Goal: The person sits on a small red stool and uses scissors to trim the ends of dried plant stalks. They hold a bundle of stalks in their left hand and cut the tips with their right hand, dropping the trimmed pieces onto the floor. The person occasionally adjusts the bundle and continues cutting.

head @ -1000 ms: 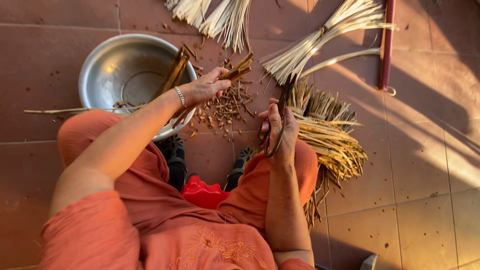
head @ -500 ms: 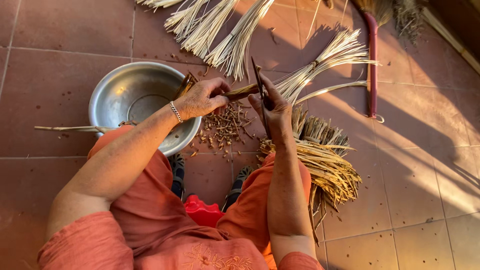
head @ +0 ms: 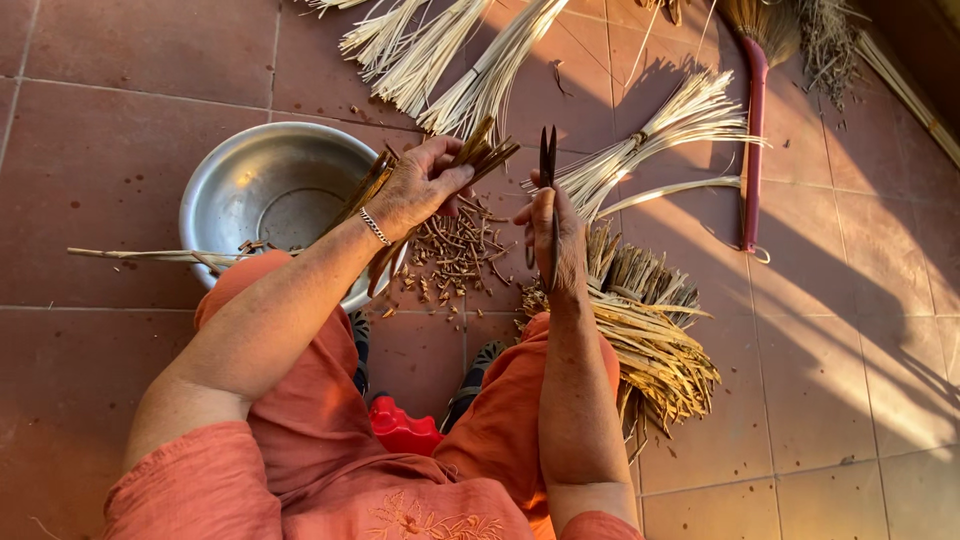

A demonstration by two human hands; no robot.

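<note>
Head view looks down on a person sitting on a red tiled floor (head: 120, 150), with orange clothes and a small red stool (head: 405, 430) between the legs. Left hand (head: 420, 185) is raised over the floor and its fingers are pressed together around a bundle of brown sticks (head: 480, 155); the sticks pass through the fist, with ends showing above the thumb and also below the wrist, near a silver bracelet (head: 375, 227). Right hand (head: 550, 225) holds dark scissors (head: 548, 160) upright, the fingers wrapped on the handles; the blades point up and stand almost together. The scissors are just beside the upper ends of the sticks, but I cannot tell if they touch.

A metal bowl (head: 255, 190) stands on the floor under the left forearm. Small cut pieces (head: 455, 260) lie scattered on the tiles between the bowl and a heap of dry straw (head: 650, 340). Pale bundles of thin reeds (head: 470, 60) lie further up, and a broom with a red handle (head: 752, 150) lies at the right.
</note>
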